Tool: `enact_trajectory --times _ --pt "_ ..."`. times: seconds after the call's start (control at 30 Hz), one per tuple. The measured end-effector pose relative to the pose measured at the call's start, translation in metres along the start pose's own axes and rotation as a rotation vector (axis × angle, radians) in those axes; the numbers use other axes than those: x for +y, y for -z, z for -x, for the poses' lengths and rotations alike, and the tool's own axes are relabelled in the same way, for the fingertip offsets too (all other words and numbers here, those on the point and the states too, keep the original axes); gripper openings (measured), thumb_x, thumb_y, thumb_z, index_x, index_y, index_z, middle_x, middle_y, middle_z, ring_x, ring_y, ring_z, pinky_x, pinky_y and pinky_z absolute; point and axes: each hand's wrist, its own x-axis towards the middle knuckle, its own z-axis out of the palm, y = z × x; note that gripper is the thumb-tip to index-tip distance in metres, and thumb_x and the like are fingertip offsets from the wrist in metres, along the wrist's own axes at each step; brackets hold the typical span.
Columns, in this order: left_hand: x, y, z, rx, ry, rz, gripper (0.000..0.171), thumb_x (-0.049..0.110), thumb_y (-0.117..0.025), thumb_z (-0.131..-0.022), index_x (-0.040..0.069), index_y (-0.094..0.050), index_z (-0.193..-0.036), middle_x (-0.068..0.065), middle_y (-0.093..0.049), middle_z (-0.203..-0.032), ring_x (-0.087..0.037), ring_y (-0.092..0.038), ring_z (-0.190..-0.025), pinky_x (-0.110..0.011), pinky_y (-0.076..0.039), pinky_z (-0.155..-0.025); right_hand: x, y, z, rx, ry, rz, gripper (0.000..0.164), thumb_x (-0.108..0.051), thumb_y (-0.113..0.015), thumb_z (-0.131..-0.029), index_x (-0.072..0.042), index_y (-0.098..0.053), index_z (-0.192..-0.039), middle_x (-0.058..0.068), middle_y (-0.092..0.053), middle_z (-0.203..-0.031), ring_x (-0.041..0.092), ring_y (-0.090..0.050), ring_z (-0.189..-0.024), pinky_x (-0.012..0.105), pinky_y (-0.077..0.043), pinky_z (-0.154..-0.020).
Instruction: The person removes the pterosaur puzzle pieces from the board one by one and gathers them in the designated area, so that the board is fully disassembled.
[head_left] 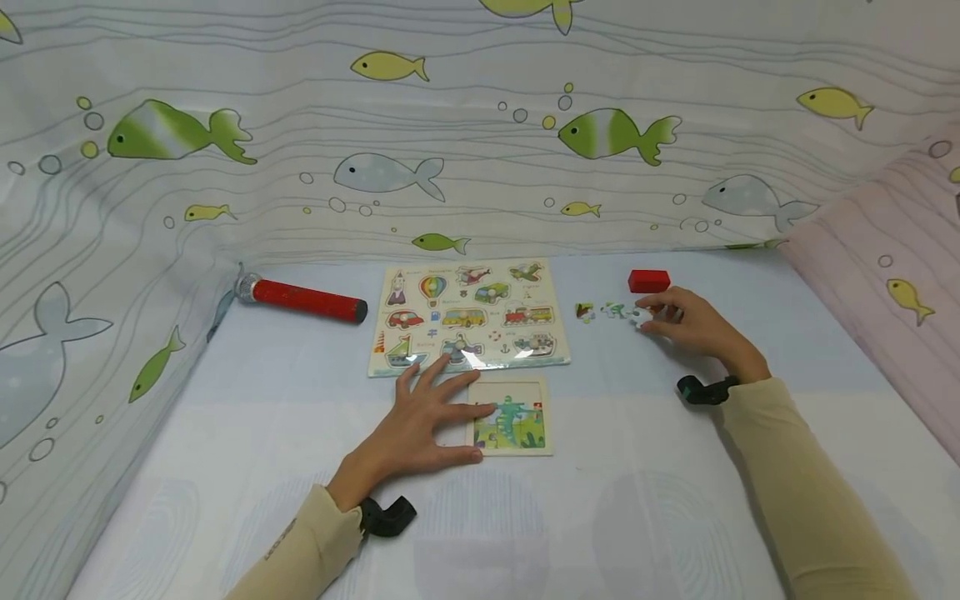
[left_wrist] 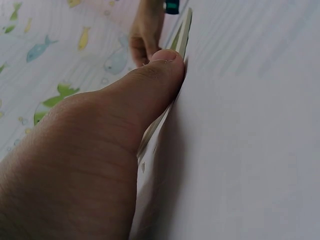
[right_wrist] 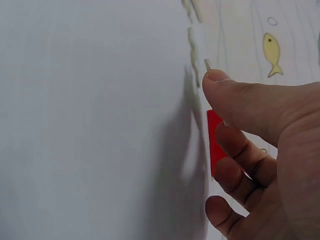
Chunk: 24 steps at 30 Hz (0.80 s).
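My left hand point(head_left: 420, 421) lies with fingers spread at the left side of a small square jigsaw puzzle point(head_left: 512, 417) showing a green dinosaur. Its thumb and index finger touch that puzzle's frame, while other fingertips reach the lower edge of a larger peg puzzle board point(head_left: 483, 293) with vehicle pictures. In the head view, my right hand point(head_left: 693, 325) pinches a small jigsaw piece point(head_left: 640, 317) between thumb and fingers. Thin slivers of this piece point(right_wrist: 207, 64) show beside the thumb in the right wrist view. Loose jigsaw pieces point(head_left: 585, 312) lie just left of that hand.
A red block point(head_left: 648, 281) sits just beyond my right hand. At the back left lies a red flashlight-like cylinder point(head_left: 307, 301) with a silvery end. Fish-patterned cloth point(head_left: 495, 133) rises behind and at both sides of the pale table surface point(head_left: 622, 517).
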Motion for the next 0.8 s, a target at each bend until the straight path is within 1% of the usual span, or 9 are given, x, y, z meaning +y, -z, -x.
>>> enact_trajectory --times 0.1,0.23,0.33,0.53,0.7,0.8 --pt "0.0 0.0 0.001 -0.001 0.003 0.0 0.06 0.07 -0.067 -0.083 0.049 -0.059 -0.138 0.005 -0.04 -0.163 -0.039 -0.018 -0.157 -0.071 -0.01 -0.116 0.005 0.001 -0.003 -0.027 -0.023 0.019 0.042 -0.022 -0.073 -0.095 -0.008 -0.065 -0.134 0.015 -0.059 -0.114 0.027 -0.048 -0.102 0.036 -0.042 -0.083" --pt "0.001 -0.001 0.002 -0.004 0.008 0.004 0.061 0.071 -0.067 -0.083 0.049 -0.058 -0.139 0.006 -0.04 -0.164 -0.038 -0.017 -0.158 -0.07 -0.009 -0.117 0.009 0.005 -0.006 -0.053 -0.014 0.047 0.041 -0.02 -0.071 -0.096 -0.007 -0.065 -0.134 0.014 -0.059 -0.113 0.026 -0.047 -0.102 0.035 -0.041 -0.084" --pt "0.0 -0.001 0.002 -0.003 0.009 0.002 0.061 0.071 -0.067 -0.083 0.049 -0.058 -0.139 0.006 -0.04 -0.163 -0.038 -0.017 -0.158 -0.07 -0.009 -0.117 0.009 0.008 -0.007 -0.066 0.012 0.061 0.04 -0.017 -0.071 -0.096 -0.006 -0.065 -0.133 0.015 -0.06 -0.113 0.026 -0.047 -0.1 0.034 -0.041 -0.083" --pt "0.0 -0.001 0.002 -0.006 0.013 -0.002 0.061 0.071 -0.066 -0.083 0.05 -0.058 -0.139 0.006 -0.039 -0.164 -0.037 -0.017 -0.158 -0.069 -0.009 -0.118 0.009 0.011 -0.012 -0.086 0.023 0.058 0.039 -0.016 -0.069 -0.097 -0.005 -0.064 -0.134 0.018 -0.061 -0.118 0.028 -0.047 -0.101 0.033 -0.041 -0.082" --pt "0.0 -0.001 0.002 -0.009 0.016 -0.007 0.061 0.071 -0.066 -0.084 0.05 -0.057 -0.14 0.006 -0.039 -0.164 -0.037 -0.016 -0.158 -0.069 -0.009 -0.118 0.013 0.01 -0.015 -0.085 0.029 0.052 0.037 -0.013 -0.067 -0.098 -0.004 -0.064 -0.133 0.018 -0.059 -0.121 0.028 -0.046 -0.101 0.033 -0.041 -0.082" --pt "-0.001 -0.001 0.002 -0.006 0.015 -0.002 0.06 0.071 -0.066 -0.083 0.049 -0.058 -0.139 0.006 -0.04 -0.163 -0.037 -0.017 -0.158 -0.07 -0.009 -0.117 0.015 0.008 -0.016 -0.086 0.005 0.046 0.038 -0.013 -0.065 -0.099 -0.006 -0.063 -0.136 0.017 -0.058 -0.124 0.028 -0.045 -0.103 0.035 -0.041 -0.084"
